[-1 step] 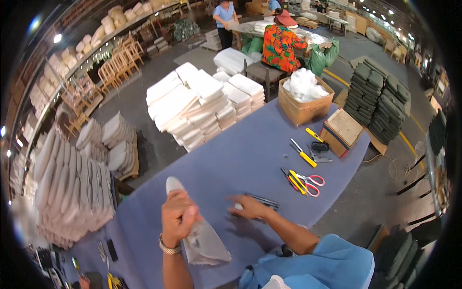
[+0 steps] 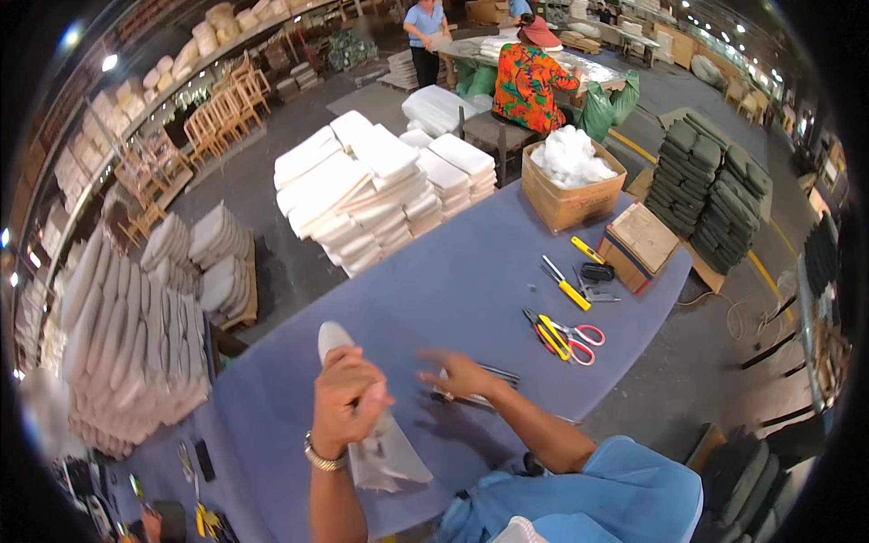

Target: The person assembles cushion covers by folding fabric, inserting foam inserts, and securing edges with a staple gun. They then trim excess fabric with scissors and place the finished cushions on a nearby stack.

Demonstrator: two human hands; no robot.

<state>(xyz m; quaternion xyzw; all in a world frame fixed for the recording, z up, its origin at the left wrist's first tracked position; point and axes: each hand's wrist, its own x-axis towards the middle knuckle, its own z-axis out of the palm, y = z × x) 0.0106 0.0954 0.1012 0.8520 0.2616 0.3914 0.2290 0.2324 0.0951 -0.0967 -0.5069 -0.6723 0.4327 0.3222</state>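
Observation:
My left hand (image 2: 349, 398) is closed around a light grey fabric piece (image 2: 389, 460). Its narrow rounded end sticks out above my fist, and the wider, loose-looking end hangs below toward me. My right hand (image 2: 466, 375) hovers to the right of it with its fingers stretched out and apart, slightly blurred. A small pale spot shows at those fingers; what it is I cannot make out. Under and beside this hand lies a dark and silver metal tool (image 2: 501, 373) on the blue-covered table (image 2: 317, 303), partly hidden by the hand.
Right of my hands lie yellow-handled pliers (image 2: 554, 338), red-handled scissors (image 2: 584, 344) and a yellow-handled screwdriver (image 2: 572, 295). Cartons (image 2: 572, 201) stand at the far corner. White foam stacks (image 2: 362, 185) and grey cushions (image 2: 136, 339) flank the table. People work beyond.
My left hand and the fabric piece have shifted slightly right in the picture. The right hand's fingers have risen a little. The whole view has moved slightly.

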